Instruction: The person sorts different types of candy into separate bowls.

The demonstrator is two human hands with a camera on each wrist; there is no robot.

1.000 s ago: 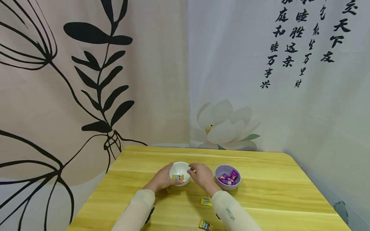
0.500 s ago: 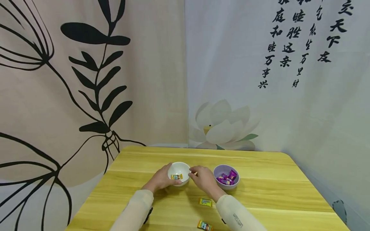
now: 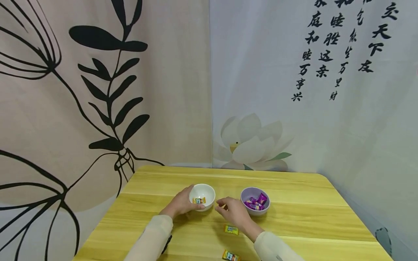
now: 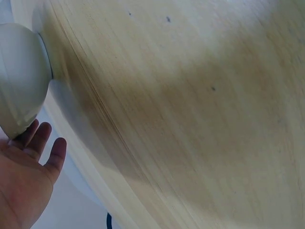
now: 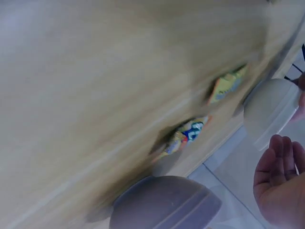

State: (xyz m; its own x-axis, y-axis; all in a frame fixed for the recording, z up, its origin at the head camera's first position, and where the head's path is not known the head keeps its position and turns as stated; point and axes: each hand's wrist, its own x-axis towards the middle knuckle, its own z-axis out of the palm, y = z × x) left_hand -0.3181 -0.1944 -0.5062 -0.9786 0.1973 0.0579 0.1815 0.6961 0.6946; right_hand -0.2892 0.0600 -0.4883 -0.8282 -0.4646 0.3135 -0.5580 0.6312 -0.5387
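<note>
My left hand [image 3: 180, 203] holds the white bowl [image 3: 209, 194] by its left side, with the thumb at the near rim. One yellow-wrapped candy [image 3: 199, 200] lies inside that bowl. In the left wrist view, fingers of the left hand [image 4: 26, 167] reach the white bowl's [image 4: 21, 71] outer wall. My right hand [image 3: 236, 214] hovers just right of the bowl, apart from it, its fingers loosely bent. Nothing shows between the fingers of the right hand [image 5: 281, 179] in the right wrist view, where the white bowl [image 5: 271, 109] stands beyond them.
A purple bowl [image 3: 268, 208] with several purple-wrapped candies [image 3: 255, 203] stands right of my right hand. Two more wrapped candies, a yellow one [image 3: 231, 230] and a yellow-and-dark one [image 3: 231, 255], lie on the wooden table [image 3: 310, 217] nearer me. A printed curtain hangs behind.
My right hand has drawn back from the white bowl's rim, a little toward me and to the right. The left hand keeps its hold on the bowl, and the candies stay put.
</note>
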